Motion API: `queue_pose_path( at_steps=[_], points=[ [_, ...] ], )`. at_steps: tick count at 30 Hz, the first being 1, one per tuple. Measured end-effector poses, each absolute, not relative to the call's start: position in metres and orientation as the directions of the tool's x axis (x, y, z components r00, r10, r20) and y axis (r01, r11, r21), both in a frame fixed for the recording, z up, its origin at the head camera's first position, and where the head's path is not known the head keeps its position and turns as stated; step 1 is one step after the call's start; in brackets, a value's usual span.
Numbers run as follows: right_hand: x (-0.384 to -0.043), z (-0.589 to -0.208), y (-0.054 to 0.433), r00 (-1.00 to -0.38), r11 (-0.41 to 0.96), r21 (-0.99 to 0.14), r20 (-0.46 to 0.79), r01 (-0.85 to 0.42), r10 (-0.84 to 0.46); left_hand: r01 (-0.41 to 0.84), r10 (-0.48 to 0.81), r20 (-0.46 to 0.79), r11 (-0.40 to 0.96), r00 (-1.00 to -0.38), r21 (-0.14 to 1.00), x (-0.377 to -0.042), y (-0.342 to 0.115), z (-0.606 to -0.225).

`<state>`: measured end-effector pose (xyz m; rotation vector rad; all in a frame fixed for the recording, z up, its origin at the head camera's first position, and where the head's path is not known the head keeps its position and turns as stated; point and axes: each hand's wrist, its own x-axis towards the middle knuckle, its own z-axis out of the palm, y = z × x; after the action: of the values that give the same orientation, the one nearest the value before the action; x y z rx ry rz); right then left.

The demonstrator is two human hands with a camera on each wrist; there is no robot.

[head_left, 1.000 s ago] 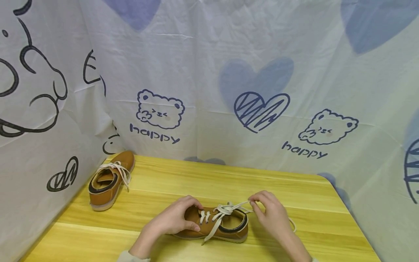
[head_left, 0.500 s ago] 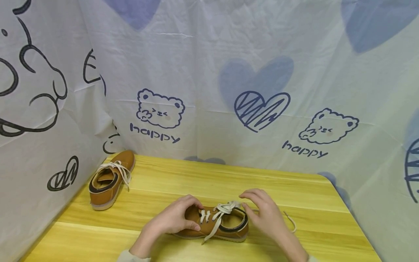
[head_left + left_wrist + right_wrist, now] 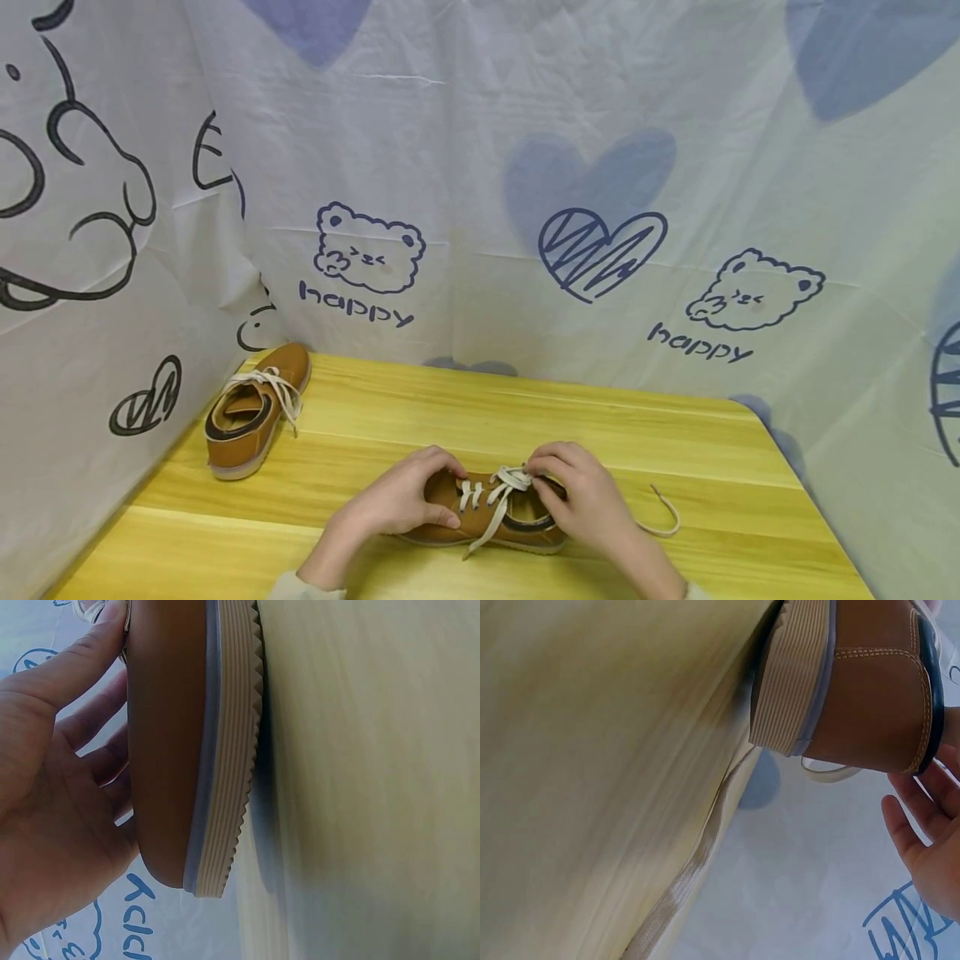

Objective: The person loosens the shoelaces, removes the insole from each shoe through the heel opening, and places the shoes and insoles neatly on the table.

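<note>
At the far left corner of the desk, a tan laced shoe stands with its toe toward the printed cloth, well apart from the left hand, which grips the toe end of a second brown shoe, thumb on the near side and fingers on the far side. That brown shoe stands on its sole at the near middle, heel to the right, one lace end draped down its near side. At its opening the right hand pinches the white lace beside the knot, and farther right a loose lace end curls on the desk.
</note>
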<state>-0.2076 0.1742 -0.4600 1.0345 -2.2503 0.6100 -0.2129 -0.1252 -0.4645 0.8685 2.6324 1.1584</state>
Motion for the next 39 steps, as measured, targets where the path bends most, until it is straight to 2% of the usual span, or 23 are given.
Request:
queue_pose_path(
  at_steps=[4,14,31,39],
  points=[
    [-0.208,-0.462,0.174,-0.532,0.6,-0.157,0.669,-0.784,-0.52,0.455,0.558,0.106,0.536,-0.823,0.711,-0.213,-0.125,-0.464],
    [-0.206,-0.46,0.174,-0.602,0.663,-0.176,0.627,-0.728,-0.495,0.447,0.561,0.091,0.541,-0.823,0.712,-0.214,-0.126,-0.464],
    [-0.208,-0.453,0.182,-0.649,0.718,-0.208,0.637,-0.665,-0.416,0.436,0.555,0.079,0.55,-0.828,0.712,-0.215,-0.126,-0.467],
    [-0.209,-0.451,0.187,-0.639,0.728,-0.217,0.674,-0.651,-0.37,0.444,0.562,0.093,0.53,-0.822,0.722,-0.214,-0.125,-0.465]
  ],
)
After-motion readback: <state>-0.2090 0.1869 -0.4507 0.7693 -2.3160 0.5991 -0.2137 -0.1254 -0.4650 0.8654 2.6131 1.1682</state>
